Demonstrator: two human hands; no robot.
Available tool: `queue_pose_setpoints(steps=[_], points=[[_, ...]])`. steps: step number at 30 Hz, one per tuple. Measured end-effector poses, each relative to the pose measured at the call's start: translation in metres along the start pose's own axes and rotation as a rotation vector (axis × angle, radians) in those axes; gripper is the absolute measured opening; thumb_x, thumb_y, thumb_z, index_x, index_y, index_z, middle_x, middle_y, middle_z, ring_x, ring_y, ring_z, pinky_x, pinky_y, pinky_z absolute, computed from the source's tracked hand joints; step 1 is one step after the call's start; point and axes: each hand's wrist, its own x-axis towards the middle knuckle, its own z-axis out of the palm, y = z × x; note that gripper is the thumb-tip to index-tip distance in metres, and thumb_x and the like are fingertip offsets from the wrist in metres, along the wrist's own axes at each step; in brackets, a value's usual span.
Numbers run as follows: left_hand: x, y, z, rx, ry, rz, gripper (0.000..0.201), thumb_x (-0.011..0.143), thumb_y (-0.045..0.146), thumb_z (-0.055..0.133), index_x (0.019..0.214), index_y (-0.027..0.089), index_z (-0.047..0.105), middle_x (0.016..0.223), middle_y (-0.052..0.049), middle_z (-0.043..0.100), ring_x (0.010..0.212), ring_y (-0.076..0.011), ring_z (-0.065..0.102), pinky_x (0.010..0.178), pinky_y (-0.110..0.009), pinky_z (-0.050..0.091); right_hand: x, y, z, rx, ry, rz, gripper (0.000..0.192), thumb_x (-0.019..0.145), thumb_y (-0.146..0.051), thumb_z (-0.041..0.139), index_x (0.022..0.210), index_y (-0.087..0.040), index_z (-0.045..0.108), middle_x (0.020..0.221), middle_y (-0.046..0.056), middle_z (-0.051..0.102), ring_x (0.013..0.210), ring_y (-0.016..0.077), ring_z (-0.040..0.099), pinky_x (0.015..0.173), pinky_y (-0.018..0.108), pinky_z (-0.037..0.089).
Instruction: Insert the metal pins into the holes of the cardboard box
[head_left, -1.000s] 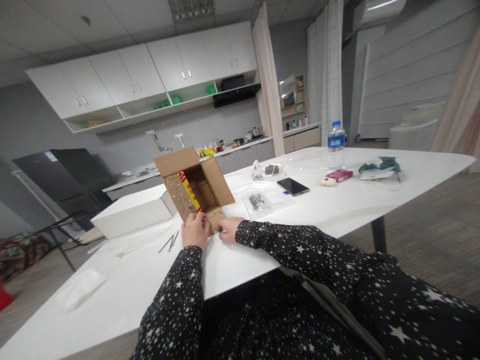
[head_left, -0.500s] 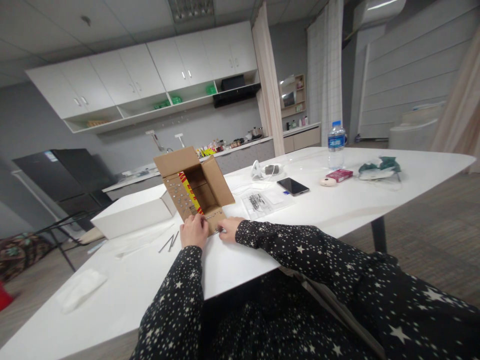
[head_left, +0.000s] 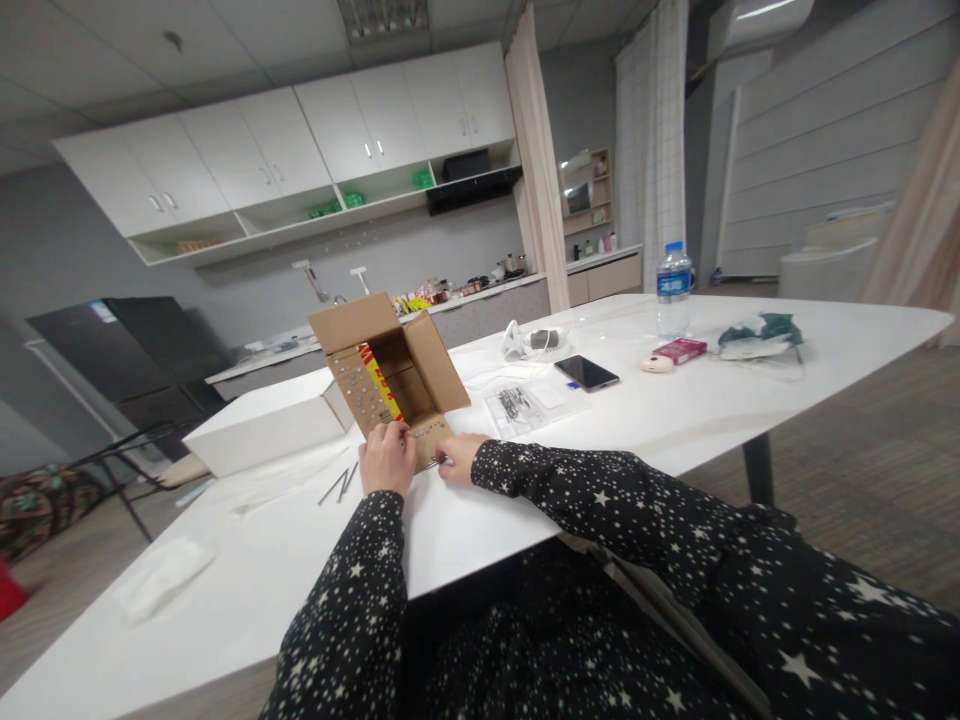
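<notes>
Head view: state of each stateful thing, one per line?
cardboard box: flaps open, small metal fasteners stuck through two flaps.
left hand: fingers pinched at the near flap's edge.
right hand: on the table, fingertips on a small metal piece by the flap.
water bottle: upright, capped.
smartphone: flat, screen dark.
white box: closed.
upper cabinets: doors shut.

Hands: two, the left hand (head_left: pixel 387 458) and right hand (head_left: pixel 457 457), both at the near flap of the box
Cardboard box (head_left: pixel 390 375): one, open
White box (head_left: pixel 262 422): one, left of the hands
Phone (head_left: pixel 586 372): one, beyond the right hand
Water bottle (head_left: pixel 673 290): one, far right
Metal rods (head_left: pixel 337 485): two, just left of the left hand
</notes>
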Motion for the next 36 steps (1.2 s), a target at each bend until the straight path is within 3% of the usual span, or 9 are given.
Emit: queue_pose_setpoints(steps=[14,21,29,36], points=[[0.001,0.005,-0.006,-0.037,0.118,-0.011,0.018,0.083,0.028,0.045,0.092,0.019,0.058,0.094,-0.007,0.062,0.094,-0.0224,0.056,0.082,-0.036,0.039,-0.001,-0.004,-0.002,-0.019,0.004,0.041,0.033,0.076,-0.034,0.05,0.104,-0.025,0.065,0.104,0.008,0.067,0.093,0.0247,0.063,0.074,0.033,0.047],[0.001,0.003,-0.002,-0.197,0.034,0.114,0.015,0.081,0.023,0.044,0.09,0.02,0.057,0.089,-0.006,0.059,0.089,-0.0192,0.057,0.082,-0.033,0.043,0.001,-0.005,0.0,-0.029,0.011,0.051,0.031,0.076,-0.035,0.05,0.102,-0.026,0.065,0.101,0.008,0.067,0.091,0.0249,0.064,0.07,0.032,0.048],[0.0,0.003,0.0,-0.249,0.027,0.146,0.014,0.081,0.024,0.045,0.089,0.02,0.056,0.09,-0.005,0.058,0.087,-0.0179,0.057,0.083,-0.031,0.045,-0.002,-0.008,-0.004,-0.025,0.005,0.069,0.033,0.076,-0.035,0.05,0.103,-0.024,0.065,0.099,0.009,0.067,0.09,0.0248,0.063,0.071,0.033,0.049],[0.0,0.002,0.005,-0.276,-0.043,0.206,0.015,0.081,0.023,0.045,0.089,0.02,0.057,0.09,-0.004,0.061,0.082,-0.0164,0.056,0.08,-0.03,0.046,-0.001,-0.001,-0.001,-0.003,0.012,-0.026,0.034,0.077,-0.035,0.048,0.105,-0.024,0.063,0.096,0.009,0.067,0.089,0.0256,0.064,0.07,0.034,0.049]])
